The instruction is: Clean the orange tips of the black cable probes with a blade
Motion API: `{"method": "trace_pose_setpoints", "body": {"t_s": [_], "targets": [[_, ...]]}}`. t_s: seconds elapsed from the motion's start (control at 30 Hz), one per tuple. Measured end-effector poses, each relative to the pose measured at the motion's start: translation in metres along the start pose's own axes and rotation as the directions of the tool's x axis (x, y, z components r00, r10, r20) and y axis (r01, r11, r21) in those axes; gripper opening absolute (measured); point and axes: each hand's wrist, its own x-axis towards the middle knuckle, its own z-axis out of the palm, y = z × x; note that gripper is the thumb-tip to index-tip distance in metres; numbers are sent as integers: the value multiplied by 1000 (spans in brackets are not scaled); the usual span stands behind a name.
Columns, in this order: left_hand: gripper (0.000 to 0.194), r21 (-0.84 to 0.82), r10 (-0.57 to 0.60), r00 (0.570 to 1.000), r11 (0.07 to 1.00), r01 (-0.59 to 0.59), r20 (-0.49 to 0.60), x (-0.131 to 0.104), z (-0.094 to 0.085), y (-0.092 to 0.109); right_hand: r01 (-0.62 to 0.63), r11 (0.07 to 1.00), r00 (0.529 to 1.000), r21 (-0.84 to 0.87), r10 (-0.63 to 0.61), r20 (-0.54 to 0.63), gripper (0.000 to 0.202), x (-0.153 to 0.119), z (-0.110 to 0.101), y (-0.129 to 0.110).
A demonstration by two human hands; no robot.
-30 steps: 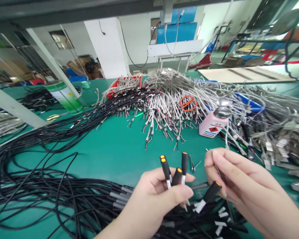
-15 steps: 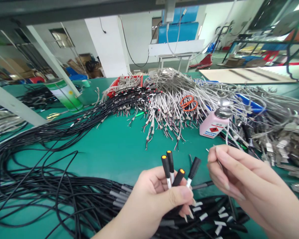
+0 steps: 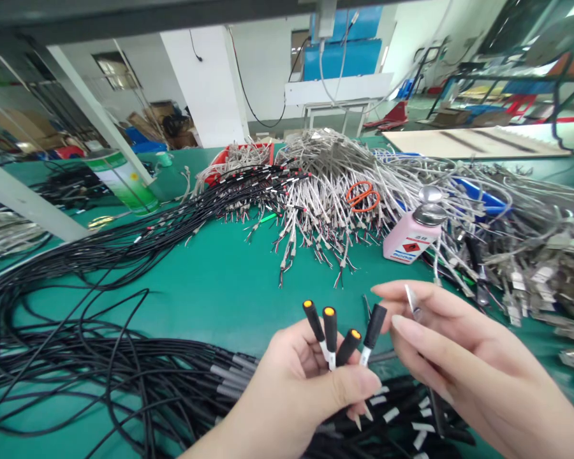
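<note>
Head view: left hand (image 3: 299,395) pinches four black connector plugs (image 3: 342,335) between thumb and fingers, fanned upright so their orange tips face up, probably to keep each end separate and easy to see. Right hand (image 3: 452,363) has its fingers closed around a thin metal tool (image 3: 411,299), its index fingertip touching the rightmost plug. Beneath both hands lies a bundle of black cables (image 3: 124,370) on the green table (image 3: 220,287). Farther back sit grey wire harnesses (image 3: 335,185), orange scissors (image 3: 361,196) and a pink bottle (image 3: 409,237).
</note>
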Motion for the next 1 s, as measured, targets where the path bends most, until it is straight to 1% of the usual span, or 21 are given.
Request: {"method": "trace_pose_setpoints", "body": {"t_s": [0.1, 0.23, 0.3, 0.4, 0.47, 0.53, 0.63, 0.83, 1.0], "targets": [[24, -2, -16, 1000, 1000, 16, -13, -1, 0, 0, 18, 999, 1000, -30, -18, 15, 27, -2, 1, 3], [24, 12, -34, 999, 999, 34, -16, -1, 0, -1, 41, 993, 999, -108, -41, -1, 23, -2, 1, 5], [24, 9, -42, 999, 999, 42, -10, 1, 0, -1, 101, 974, 995, -203, -104, -1, 20, -3, 1, 5], [24, 10, -48, 999, 999, 48, 2, 2, 0, 0, 220, 906, 971, -360, -240, -11, 14, -4, 1, 2], [23, 18, -47, 999, 999, 47, 12, 2, 1, -1, 272, 869, 952, -414, -306, -18, 12, -5, 1, -1], [21, 21, -44, 999, 999, 44, 25, 0, 1, -1, 295, 850, 942, -437, -336, -19, 11, -5, 1, -3], [22, 13, -54, 998, 998, 53, 35, -1, 1, -2, 274, 855, 948, -440, -318, -27, 12, -5, 0, -4], [26, 22, -69, 996, 997, 67, 61, 0, 1, -2, 210, 920, 968, -332, -243, -62, 14, -6, 0, -2], [25, 28, -73, 996, 997, 72, 54, 0, -2, -3, 258, 916, 960, -308, -280, -29, 10, -8, 1, -4]]}}
